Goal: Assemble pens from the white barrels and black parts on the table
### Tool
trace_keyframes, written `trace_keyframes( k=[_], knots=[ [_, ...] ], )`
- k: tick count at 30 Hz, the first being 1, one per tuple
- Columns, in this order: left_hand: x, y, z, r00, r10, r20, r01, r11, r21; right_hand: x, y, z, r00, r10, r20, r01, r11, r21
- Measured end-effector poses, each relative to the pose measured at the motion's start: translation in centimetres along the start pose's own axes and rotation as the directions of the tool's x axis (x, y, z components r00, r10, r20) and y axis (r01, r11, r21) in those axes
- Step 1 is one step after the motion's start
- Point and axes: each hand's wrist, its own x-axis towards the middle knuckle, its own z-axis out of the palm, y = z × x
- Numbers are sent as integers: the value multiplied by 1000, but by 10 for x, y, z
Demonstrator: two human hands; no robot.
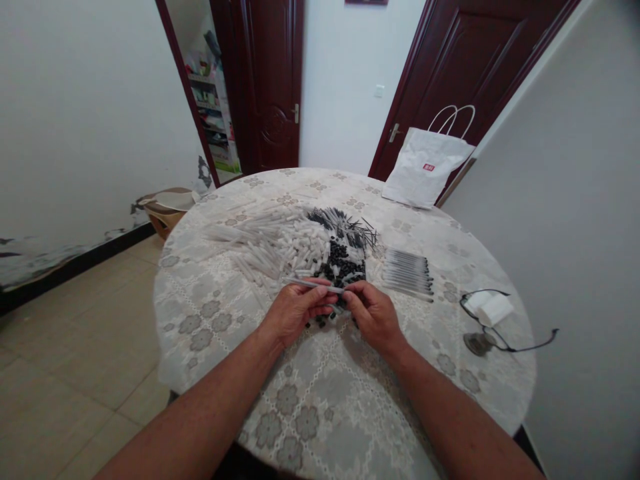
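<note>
Round worktop w/ pale floral cloth [270, 427] stands before 2 dark-red panelled doors. Slim translucent whitish tube [305, 283] is up over its near-middle part, roughly level. L hand [290, 310] grasps it along its length; R hand [375, 317] pinches its R end. Step in hand looks like close work at that end; next move there would call for a steady L grip & fine R fingertip control. Can't tell if a small part is in the R fingers.

Just beyond: small black pieces [339, 251], short white cylinders [305, 245], long pale tubes [255, 237], thin dark-ended sticks [367, 233]. To R: neat row of clear, dark-tipped sticks [407, 270], then dark-framed glasses [520, 349] by folded white tissue [495, 310]. White paper bag [407, 173] at far edge has 1 red label [429, 167], pale marks unreadable.
</note>
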Motion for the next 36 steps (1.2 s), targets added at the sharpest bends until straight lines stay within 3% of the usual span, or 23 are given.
trace_keyframes(
  k=[4, 7, 10, 14, 18, 22, 26, 29, 36],
  knots=[
    [-2, 0, 0, 1000, 7, 10, -8, 1000, 30, 0, -4, -4, 998, -35, 50, 39, 995, -91],
    [-2, 0, 1, 1000, -1, 18, 0, 999, 49, -2, -3, -4, 996, -10, 90, 16, 998, -64],
    [-2, 2, 2, 1000, 15, 1, -15, 999, 41, -4, -1, -3, 998, 0, 61, 1, 1000, -9],
    [-2, 4, 3, 999, 29, -20, -28, 999, 33, -3, -3, -3, 997, -76, 6, 76, 997, -31],
    [-3, 3, 3, 1000, 10, -9, -9, 998, 58, -2, -7, -4, 990, -131, 55, 137, 981, -140],
    [-4, 2, 3, 1000, -8, 9, 7, 997, 80, -2, -5, -4, 990, -71, 123, 85, 991, -106],
    [-3, 3, 2, 1000, 3, 1, -3, 998, 68, -4, -1, -4, 997, -31, 67, 33, 999, -22],
    [-2, 3, 2, 1000, 12, -4, -11, 998, 55, -4, -3, -4, 996, -69, 51, 71, 997, -36],
    [-3, 1, 2, 1000, -4, 6, 4, 997, 71, -3, -4, -4, 985, -107, 133, 126, 982, -143]
  ],
)
